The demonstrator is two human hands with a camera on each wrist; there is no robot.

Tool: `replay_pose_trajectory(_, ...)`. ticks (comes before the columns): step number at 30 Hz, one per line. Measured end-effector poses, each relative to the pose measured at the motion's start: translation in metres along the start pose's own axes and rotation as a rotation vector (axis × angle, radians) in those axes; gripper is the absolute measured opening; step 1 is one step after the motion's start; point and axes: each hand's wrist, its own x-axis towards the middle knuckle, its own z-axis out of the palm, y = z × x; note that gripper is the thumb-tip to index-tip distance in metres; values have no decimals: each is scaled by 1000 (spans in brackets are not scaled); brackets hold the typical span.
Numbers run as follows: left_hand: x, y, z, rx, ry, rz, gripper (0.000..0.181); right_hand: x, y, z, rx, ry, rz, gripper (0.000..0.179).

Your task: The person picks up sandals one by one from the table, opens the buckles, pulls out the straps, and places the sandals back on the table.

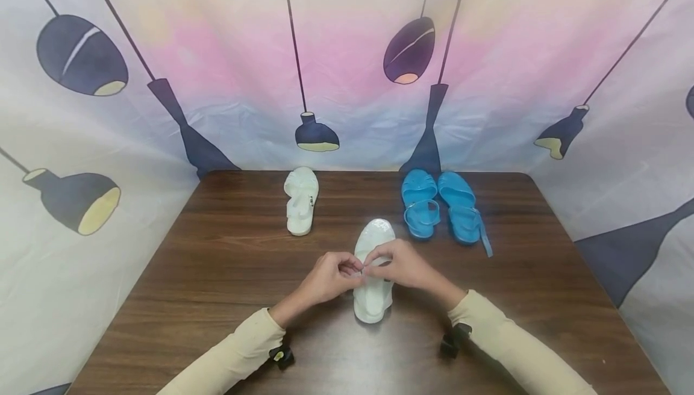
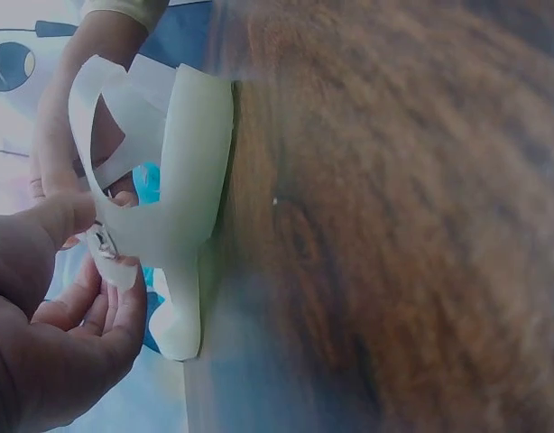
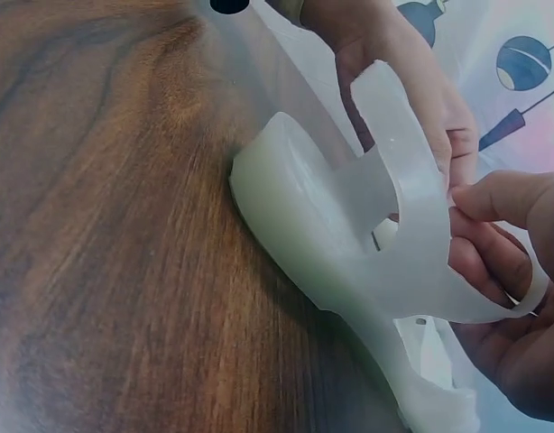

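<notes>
A white jelly sandal [image 1: 373,306] rests on its sole at the middle of the table, toe pointing away from me. My left hand [image 1: 327,277] pinches the ankle strap at its small metal buckle [image 2: 103,241], on the sandal's left side. From the other side my right hand [image 1: 403,264] pinches the thin strap [image 3: 495,311], which bends in a loop between its fingers. The fingertips of both hands meet over the buckle. In the head view they hide the buckle and the strap's end.
Another white sandal [image 1: 302,221] stands at the back left of the brown wooden table [image 1: 233,298]. At the back right are two blue sandals [image 1: 418,185], one with its strap [image 1: 485,239] hanging loose. Behind the table hangs a cloth [image 1: 358,34] printed with lamps.
</notes>
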Motion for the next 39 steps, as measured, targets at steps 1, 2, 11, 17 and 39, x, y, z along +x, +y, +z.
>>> replay_pose_trajectory(1,0,0,0,-4,5,-2,15,0,0,0,0,4,1,6)
replay_pose_trajectory(2,-1,0,0,-5,13,-4,15,0,0,1,2,9,5,6)
replay_pose_trajectory(11,-5,0,0,-11,58,-22,12,-6,5,7,31,56,93,10)
replay_pose_trajectory(17,-5,-2,6,-9,50,-18,13,-13,14,12,59,109,73,7)
replay_pose_trajectory(39,-3,-3,5,5,84,-44,11,-11,25,22,177,170,83,9)
